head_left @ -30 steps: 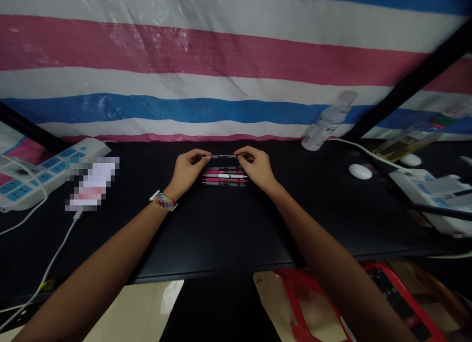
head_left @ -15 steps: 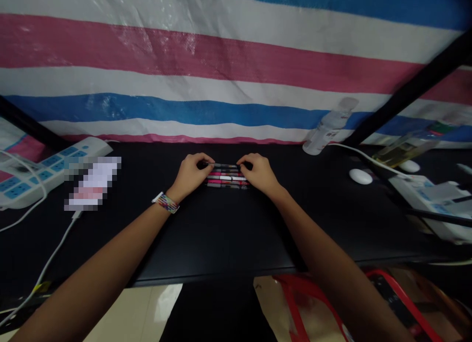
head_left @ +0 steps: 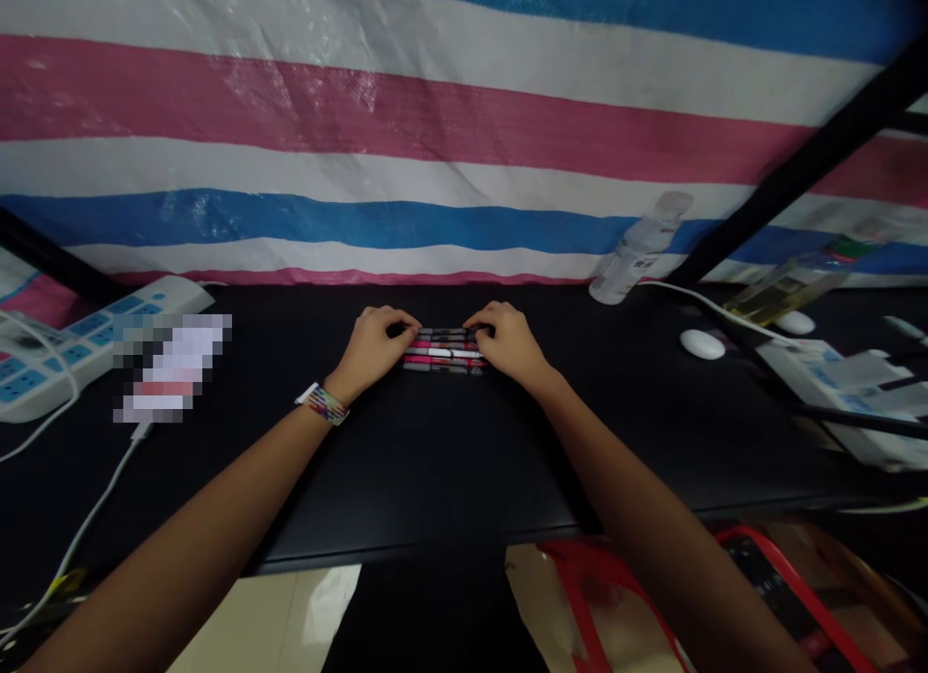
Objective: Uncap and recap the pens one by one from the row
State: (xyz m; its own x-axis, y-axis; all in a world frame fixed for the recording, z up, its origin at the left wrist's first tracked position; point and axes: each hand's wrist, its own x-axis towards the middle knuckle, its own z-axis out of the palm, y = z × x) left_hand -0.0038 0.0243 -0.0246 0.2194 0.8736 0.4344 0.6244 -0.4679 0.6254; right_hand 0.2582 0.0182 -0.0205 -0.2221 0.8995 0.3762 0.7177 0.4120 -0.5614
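Several pens [head_left: 445, 354] lie side by side on the black desk, pointing left to right, in grey, pink, white and black. My left hand [head_left: 372, 354] is curled at their left ends, thumb and forefinger pinching the farthest pen [head_left: 442, 332]. At the opposite end, my right hand [head_left: 513, 346] grips the same pen between thumb and fingertips. Both hands rest low on the desk and partly cover the pen ends. A colourful woven band [head_left: 324, 403] circles my left wrist.
Left stand a white power strip [head_left: 178, 296] and a pixelated phone-like item [head_left: 178, 364] on a white cable. To the right are a clear bottle [head_left: 638, 252], a white oval object [head_left: 702, 344], a bottle of yellowish liquid [head_left: 790, 284] and another power strip [head_left: 833, 402]. A striped sheet [head_left: 435, 112] hangs behind.
The farthest pen has come slightly nearer to the other pens, with both hands still at its ends. The camera view has shifted a little.
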